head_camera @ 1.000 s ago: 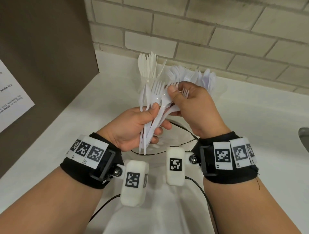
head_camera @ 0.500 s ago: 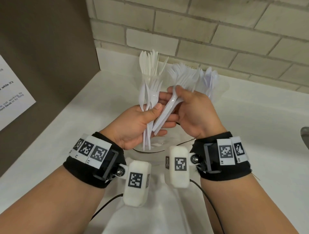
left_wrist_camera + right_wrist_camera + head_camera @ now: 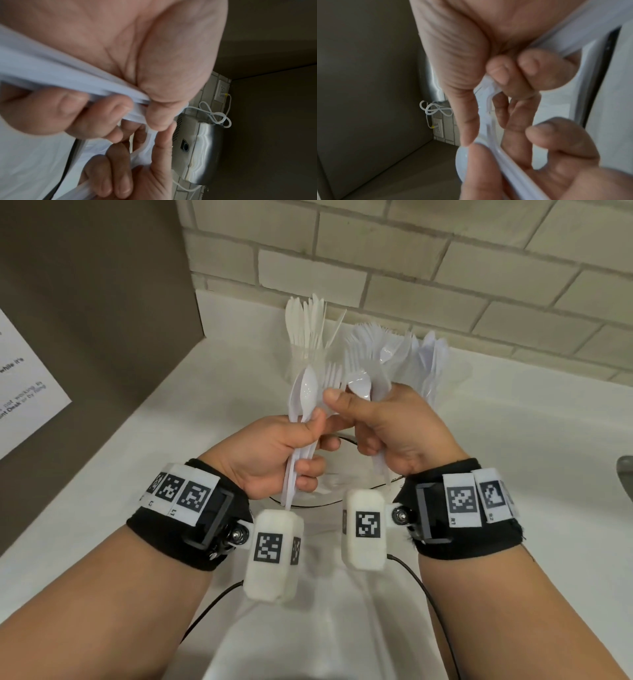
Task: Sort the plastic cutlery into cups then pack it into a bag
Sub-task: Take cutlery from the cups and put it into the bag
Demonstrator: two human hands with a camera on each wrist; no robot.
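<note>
Above the white counter (image 3: 513, 460), I grip a bundle of white spoons (image 3: 303, 402) in my left hand (image 3: 274, 453), fingers curled round the handles. My right hand (image 3: 394, 433) clutches one spoon (image 3: 359, 385). Behind, three clear cups (image 3: 305, 361) hold sorted cutlery, their lower parts hidden by my hands.

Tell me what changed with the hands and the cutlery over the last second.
The right hand drew a spoon out of the left hand's bundle and now holds it apart, to the right. The left hand kept gripping the rest. The cups of cutlery behind stayed put.
</note>
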